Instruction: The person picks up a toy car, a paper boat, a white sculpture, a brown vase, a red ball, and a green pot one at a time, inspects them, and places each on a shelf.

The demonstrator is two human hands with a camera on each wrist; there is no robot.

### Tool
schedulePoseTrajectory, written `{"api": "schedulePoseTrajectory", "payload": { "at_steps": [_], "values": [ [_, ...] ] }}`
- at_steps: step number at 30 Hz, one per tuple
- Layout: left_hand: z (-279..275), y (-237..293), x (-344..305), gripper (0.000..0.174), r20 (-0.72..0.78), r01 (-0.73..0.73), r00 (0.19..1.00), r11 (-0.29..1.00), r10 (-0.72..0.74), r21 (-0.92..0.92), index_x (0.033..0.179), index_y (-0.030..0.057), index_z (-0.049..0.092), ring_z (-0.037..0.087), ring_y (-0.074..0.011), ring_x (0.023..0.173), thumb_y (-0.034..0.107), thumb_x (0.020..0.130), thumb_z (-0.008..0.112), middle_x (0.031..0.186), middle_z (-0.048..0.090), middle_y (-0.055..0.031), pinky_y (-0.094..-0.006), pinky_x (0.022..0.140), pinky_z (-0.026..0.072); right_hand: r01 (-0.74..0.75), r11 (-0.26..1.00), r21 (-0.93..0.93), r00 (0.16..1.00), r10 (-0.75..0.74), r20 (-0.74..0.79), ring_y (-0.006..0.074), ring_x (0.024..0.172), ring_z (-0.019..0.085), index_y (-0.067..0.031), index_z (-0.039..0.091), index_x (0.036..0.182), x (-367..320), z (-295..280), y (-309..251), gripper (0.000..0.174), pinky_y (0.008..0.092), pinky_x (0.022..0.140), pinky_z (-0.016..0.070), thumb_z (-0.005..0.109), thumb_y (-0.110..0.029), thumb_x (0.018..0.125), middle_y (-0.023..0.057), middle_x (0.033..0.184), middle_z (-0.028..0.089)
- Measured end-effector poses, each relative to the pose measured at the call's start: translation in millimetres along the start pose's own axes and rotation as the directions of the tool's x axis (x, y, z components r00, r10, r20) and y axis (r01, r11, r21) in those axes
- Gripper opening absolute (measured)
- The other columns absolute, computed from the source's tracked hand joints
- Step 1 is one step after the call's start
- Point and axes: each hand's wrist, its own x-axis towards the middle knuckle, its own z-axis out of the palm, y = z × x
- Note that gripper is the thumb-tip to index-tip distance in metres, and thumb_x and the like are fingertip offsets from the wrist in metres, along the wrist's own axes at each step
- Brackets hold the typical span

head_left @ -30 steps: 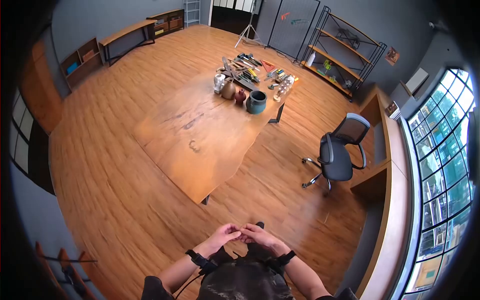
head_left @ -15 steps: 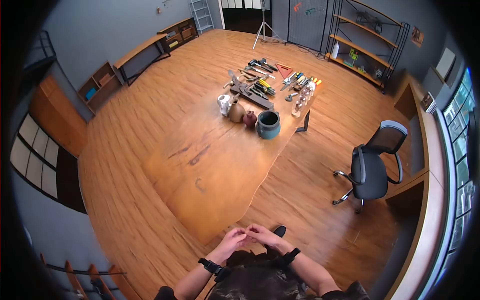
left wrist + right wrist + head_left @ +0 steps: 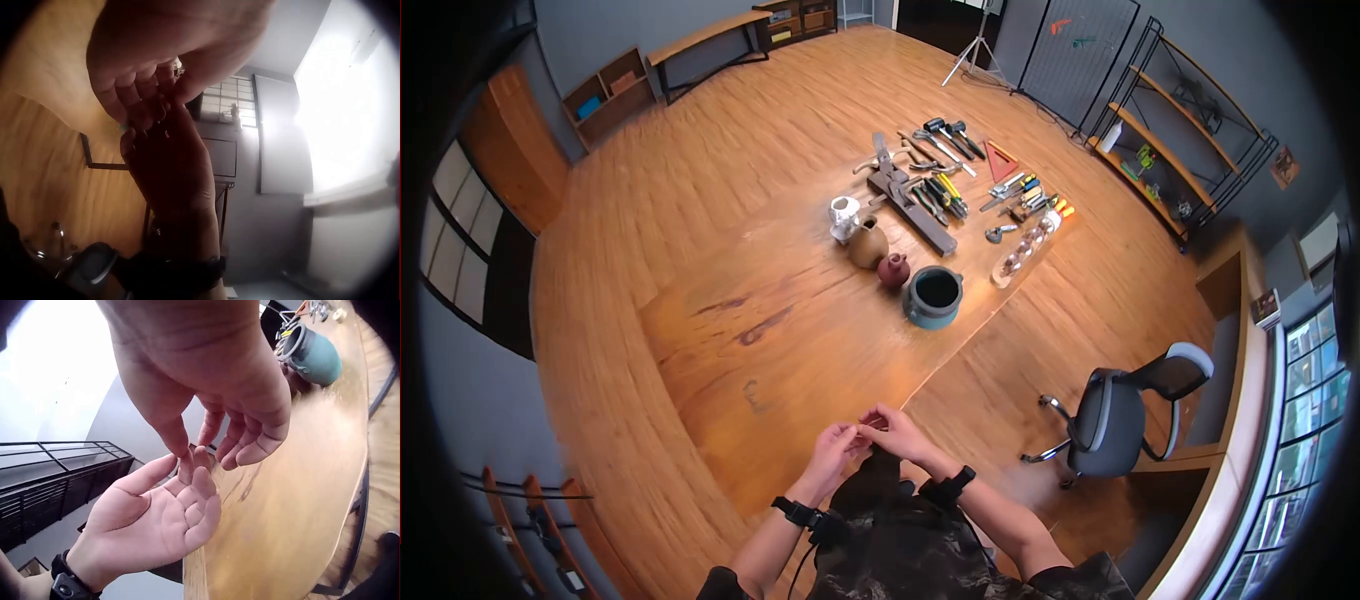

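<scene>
My left hand [image 3: 830,452] and right hand [image 3: 897,438] meet at the fingertips in front of my body, by the table's near edge. Fingers on both are loosely bent, and no object shows between them. In the right wrist view the left palm [image 3: 159,522] faces up beneath the right hand [image 3: 206,381]. Beyond them on the wooden table [image 3: 820,350] stand a teal pot [image 3: 930,316], a small dark red vase [image 3: 893,271], a brown jug [image 3: 867,247] and a white vase [image 3: 843,212].
Farther along the table lie a dark wood plane [image 3: 920,222], hammers [image 3: 945,132], a red triangle [image 3: 1001,162], pliers and other hand tools. A clear holder [image 3: 1020,255] stands near the right edge. An office chair [image 3: 1110,425] is to the right, shelves [image 3: 1170,140] behind.
The table and its vessels appear nearer and lower in the head view as my body has moved forward. Both hands stay together at the fingertips, now over the table's near edge.
</scene>
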Motion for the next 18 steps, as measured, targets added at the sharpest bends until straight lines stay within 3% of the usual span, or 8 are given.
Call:
{"api": "schedulePoseTrajectory", "payload": {
  "at_steps": [1,4,8,9,12,16,18],
  "values": [
    [1.7,4.6,24.5,0.016,0.011,-0.014,1.0,1.0,0.015,-0.007,0.106,0.0031,0.054,0.063,-0.0185,0.097,0.018,0.101,0.051,0.103,0.063,-0.0091,-0.0351,0.091,0.0515,-0.014,0.998,0.064,1.0,0.015,-0.013,0.0138,0.087,0.065,0.0004,0.059,0.105,15.0,-9.2,-7.1,0.025,0.0274,0.078,0.0532,0.068,-0.019,0.092,0.0064,0.095,0.066],
    [16.1,17.4,90.9,0.017,0.023,-0.08,0.997,0.997,0.08,0.003,0.101,0.0061,0.055,0.062,-0.0164,0.094,0.022,0.101,0.052,0.101,0.063,-0.0074,-0.0336,0.088,0.051,0.036,0.998,-0.049,0.988,-0.043,-0.148,0.0141,0.086,0.065,0.0008,0.06,0.105,56.0,-38.1,-13.4,0.023,0.0276,0.078,0.0536,0.067,-0.017,0.092,0.0065,0.094,0.067],
    [45.5,45.4,162.5,0.018,-0.011,-0.099,0.995,0.993,0.099,-0.065,0.098,0.0052,0.057,0.062,-0.0141,0.091,0.022,0.1,0.054,0.097,0.063,-0.0057,-0.0307,0.085,0.0517,0.066,0.984,-0.165,0.972,-0.101,-0.212,0.0135,0.083,0.065,0.0011,0.06,0.101,112.9,-86.0,-33.8,0.018,0.0269,0.076,0.0534,0.065,-0.014,0.093,0.006,0.089,0.067],
    [46.7,52.7,171.7,0.018,-0.023,-0.113,0.994,0.991,0.111,-0.068,0.097,0.0046,0.058,0.062,-0.0135,0.089,0.022,0.099,0.055,0.095,0.063,-0.005,-0.0299,0.084,0.0521,0.005,1.0,-0.029,0.974,-0.012,-0.226,0.0124,0.082,0.065,0.001,0.06,0.099,122.6,-86.6,-58.9,0.017,0.0258,0.075,0.053,0.066,-0.014,0.093,0.0063,0.088,0.068],
    [39.5,68.0,210.1,0.017,-0.059,-0.126,0.991,0.975,0.117,-0.182,0.096,0.0054,0.057,0.062,-0.0131,0.088,0.022,0.099,0.056,0.094,0.064,-0.0048,-0.0292,0.084,0.0513,0.034,0.994,-0.103,0.98,-0.054,-0.19,0.0117,0.081,0.065,0.0008,0.06,0.097,167.1,-99.2,-66.9,0.017,0.0252,0.075,0.0528,0.067,-0.014,0.093,0.0075,0.087,0.068],
    [19.0,82.0,236.1,0.016,-0.167,-0.16,0.978,0.967,0.128,-0.197,0.097,0.0076,0.057,0.061,-0.0126,0.089,0.023,0.099,0.055,0.094,0.064,-0.0039,-0.0291,0.084,0.0495,0.02,0.995,-0.094,0.998,-0.026,-0.063,0.0115,0.082,0.066,0.0002,0.059,0.092,219.7,-98.3,-65.4,0.015,0.0248,0.073,0.0523,0.067,-0.013,0.092,0.0074,0.087,0.068],
    [12.2,96.1,247.7,0.014,-0.216,-0.168,0.968,0.97,0.129,-0.173,0.098,0.0092,0.056,0.06,-0.0128,0.093,0.023,0.1,0.053,0.096,0.063,-0.0033,-0.0305,0.087,0.048,0.036,0.98,-0.196,0.999,-0.038,-0.005,0.012,0.081,0.066,0.0011,0.059,0.091,248.9,-101.4,-66.0,0.015,0.0248,0.073,0.0527,0.067,-0.011,0.092,0.0072,0.087,0.068]
  ]
}}
